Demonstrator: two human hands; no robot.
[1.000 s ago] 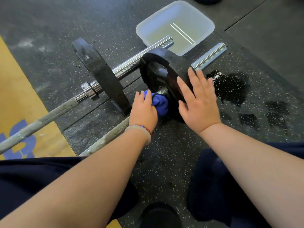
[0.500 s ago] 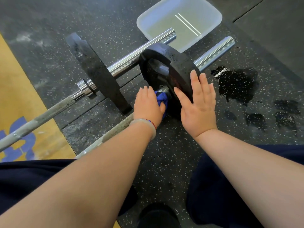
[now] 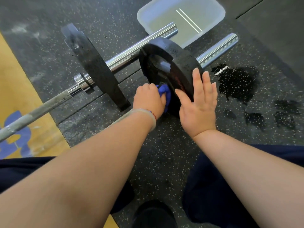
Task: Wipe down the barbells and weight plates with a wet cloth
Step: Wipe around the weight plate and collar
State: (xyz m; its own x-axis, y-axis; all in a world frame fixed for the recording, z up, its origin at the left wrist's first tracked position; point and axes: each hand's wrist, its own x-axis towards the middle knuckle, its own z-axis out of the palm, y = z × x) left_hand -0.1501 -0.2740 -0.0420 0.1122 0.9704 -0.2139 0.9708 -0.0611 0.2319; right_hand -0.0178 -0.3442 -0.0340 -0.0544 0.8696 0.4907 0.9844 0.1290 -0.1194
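Fingers [image 3: 197, 83] of the right hand [image 3: 199, 109] lie straight and slightly spread, flat against the outer face of the near weight plate [image 3: 179, 58]. That plate stands upright on the rubber floor [image 3: 164, 153], threaded on the near barbell [image 3: 217, 50]. Its long axis runs from lower left to upper right, and its chrome sleeve end points toward the plastic tub [image 3: 212, 12]. The far barbell [image 3: 131, 53] lies parallel beside it, carrying the far weight plate [image 3: 93, 66]. A second ago the left hand [image 3: 148, 99] lay flatter over the blue cloth [image 3: 163, 90]; now its fingers are curled tight round the bunched cloth, pressing it against the near plate's inner face by the hub. The right hand stays on the plate. A wet patch [image 3: 238, 83] darkens the floor right of the plate.
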